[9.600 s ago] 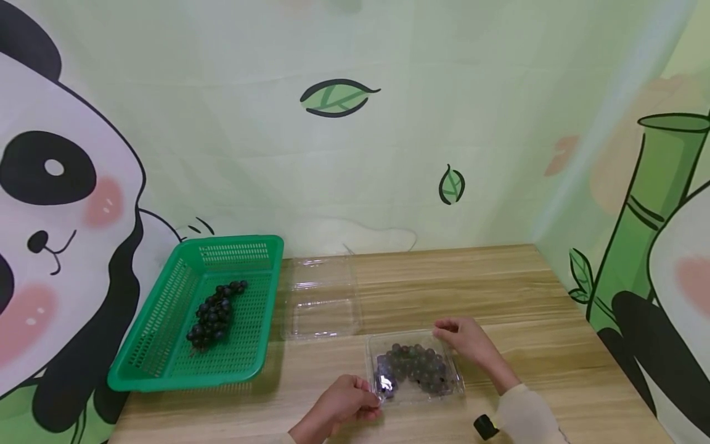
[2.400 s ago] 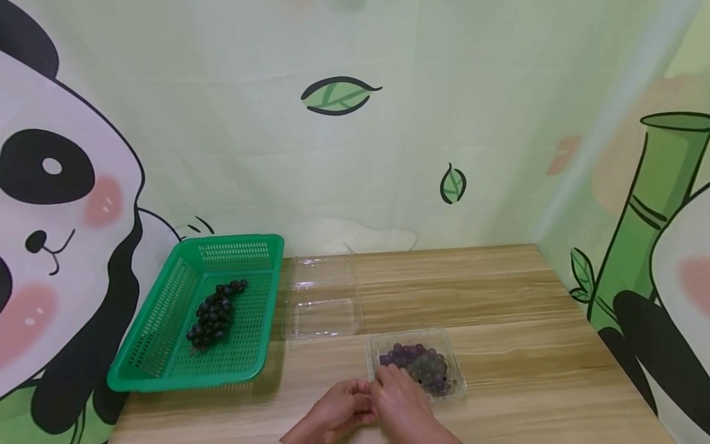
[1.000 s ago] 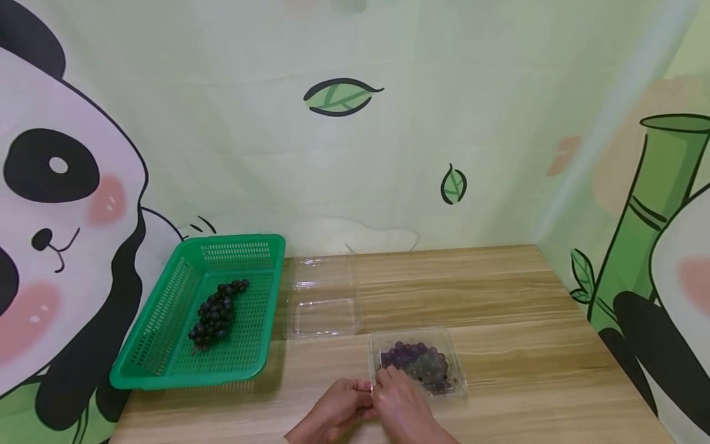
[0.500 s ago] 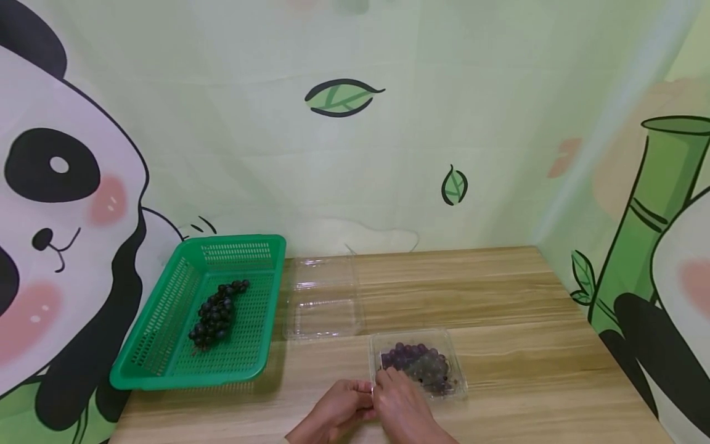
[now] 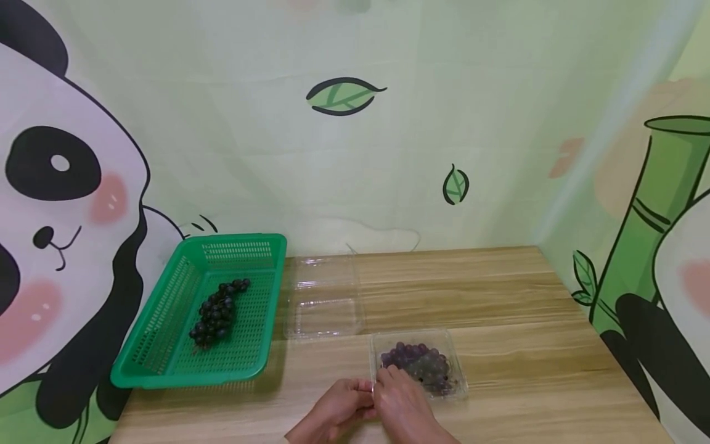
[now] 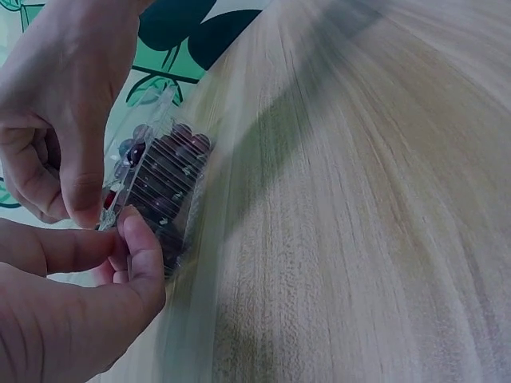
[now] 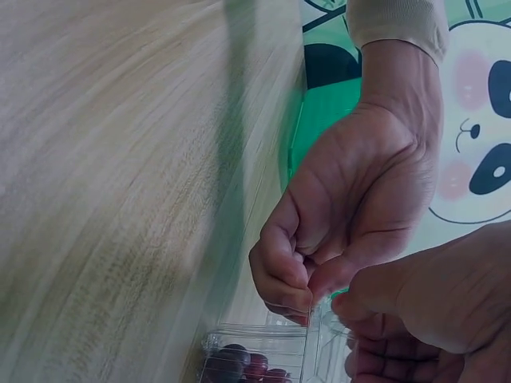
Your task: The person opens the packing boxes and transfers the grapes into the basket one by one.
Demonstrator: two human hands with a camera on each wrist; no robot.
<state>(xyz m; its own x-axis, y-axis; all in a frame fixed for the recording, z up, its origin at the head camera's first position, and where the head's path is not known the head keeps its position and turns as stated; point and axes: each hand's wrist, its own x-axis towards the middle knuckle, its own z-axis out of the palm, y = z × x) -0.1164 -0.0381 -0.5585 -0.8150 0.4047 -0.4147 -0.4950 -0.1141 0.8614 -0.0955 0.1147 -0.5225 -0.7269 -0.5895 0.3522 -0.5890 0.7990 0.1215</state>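
A clear plastic clamshell box [image 5: 452,351] with dark grapes [image 5: 427,367] inside lies on the table, its lid down over them. At its near left corner, my left hand [image 5: 341,407] pinches the rim between thumb and fingers. My right hand [image 5: 402,401] bends its fingers over that same corner, and in the right wrist view its thumb and fingertips grip the box edge [image 7: 313,339] beside the left fingertips. The left wrist view shows the ribbed side of the box [image 6: 164,179] just past both hands.
A green plastic basket [image 5: 266,308] stands at the left, with a bunch of dark grapes [image 5: 216,314] in it. Between basket and clamshell, farther back, lies an open clear clamshell [image 5: 324,317]. A printed panda cloth [image 5: 388,142] hangs behind the wooden table [image 5: 499,296].
Earlier, the right hand was at the box's far right corner; it has since come to the near left corner beside the left hand. Over the last second both hands hold nearly still.
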